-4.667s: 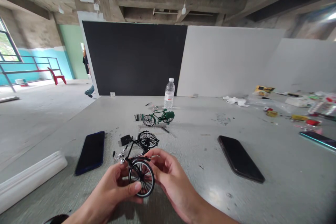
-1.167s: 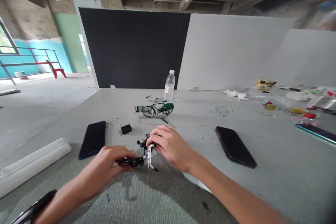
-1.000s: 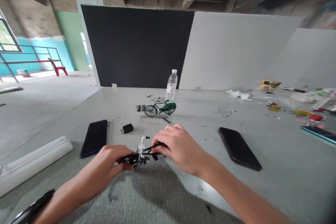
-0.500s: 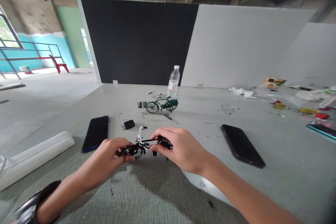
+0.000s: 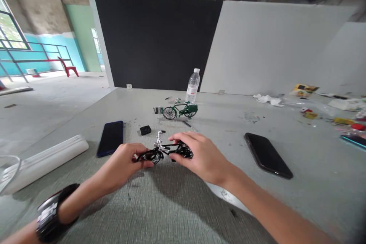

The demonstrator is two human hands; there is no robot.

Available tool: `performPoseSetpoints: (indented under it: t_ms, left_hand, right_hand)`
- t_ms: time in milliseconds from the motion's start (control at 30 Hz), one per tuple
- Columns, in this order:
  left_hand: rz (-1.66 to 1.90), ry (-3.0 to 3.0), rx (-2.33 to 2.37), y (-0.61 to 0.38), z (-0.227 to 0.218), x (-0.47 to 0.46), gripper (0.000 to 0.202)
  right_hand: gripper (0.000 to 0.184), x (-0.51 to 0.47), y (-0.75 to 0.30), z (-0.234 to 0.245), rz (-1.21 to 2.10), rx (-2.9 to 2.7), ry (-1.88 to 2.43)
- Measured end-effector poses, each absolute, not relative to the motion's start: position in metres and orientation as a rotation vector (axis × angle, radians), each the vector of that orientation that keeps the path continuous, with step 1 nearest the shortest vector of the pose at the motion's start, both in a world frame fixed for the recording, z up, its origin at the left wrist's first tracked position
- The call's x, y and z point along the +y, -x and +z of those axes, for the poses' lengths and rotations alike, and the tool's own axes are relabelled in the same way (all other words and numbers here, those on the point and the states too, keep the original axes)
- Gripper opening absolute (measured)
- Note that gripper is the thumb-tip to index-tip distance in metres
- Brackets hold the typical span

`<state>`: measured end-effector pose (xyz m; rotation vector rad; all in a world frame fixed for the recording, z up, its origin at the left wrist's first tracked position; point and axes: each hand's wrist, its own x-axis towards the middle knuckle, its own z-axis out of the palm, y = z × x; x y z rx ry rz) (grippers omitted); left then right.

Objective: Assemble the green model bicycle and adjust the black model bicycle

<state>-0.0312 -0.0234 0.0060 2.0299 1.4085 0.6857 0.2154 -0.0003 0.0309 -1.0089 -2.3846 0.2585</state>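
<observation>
Between my hands is a black model bicycle (image 5: 164, 146) with silver handlebars, its front wheel pointing left. My left hand (image 5: 127, 161) pinches the front wheel between thumb and fingers. At the other end, my right hand (image 5: 203, 156) is closed around the rear part, with the fingers above and the thumb on the near side; much of the rear wheel is hidden. Beyond them a green model bicycle (image 5: 180, 111) with green rear bags stands upright. A small black block (image 5: 145, 130) lies on the grey table (image 5: 160, 213) just past the black bicycle.
A dark phone (image 5: 110, 138) lies to the left, near a long white object (image 5: 48, 162) with a cable. Another phone (image 5: 268, 155) is on the right. Behind the green bicycle stands a plastic bottle (image 5: 192, 85); a thin screwdriver-like tool (image 5: 189, 126) lies before it. Wrappers (image 5: 303, 90) litter the far right.
The camera view has shifted slightly, so most things appear a little further right and higher. Both hands keep their hold on the black model bicycle.
</observation>
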Motion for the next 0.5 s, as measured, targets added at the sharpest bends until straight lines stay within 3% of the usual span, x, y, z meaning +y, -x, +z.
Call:
performPoseSetpoints:
  t_ms: [167, 367, 500]
  left_hand:
    - [0.7, -2.024, 1.417, 0.029, 0.006, -0.023, 0.026]
    - [0.712, -1.939, 1.395, 0.028, 0.002, -0.022, 0.024]
    - [0.734, -1.908, 1.358, 0.027, -0.001, -0.021, 0.021]
  right_hand:
    - [0.043, -0.004, -0.206, 0.032, 0.157, -2.368, 0.943]
    - [0.021, -0.002, -0.198, 0.031, 0.145, -2.396, 0.95]
    - [0.02, -0.001, -0.201, 0.031, 0.158, -2.395, 0.931]
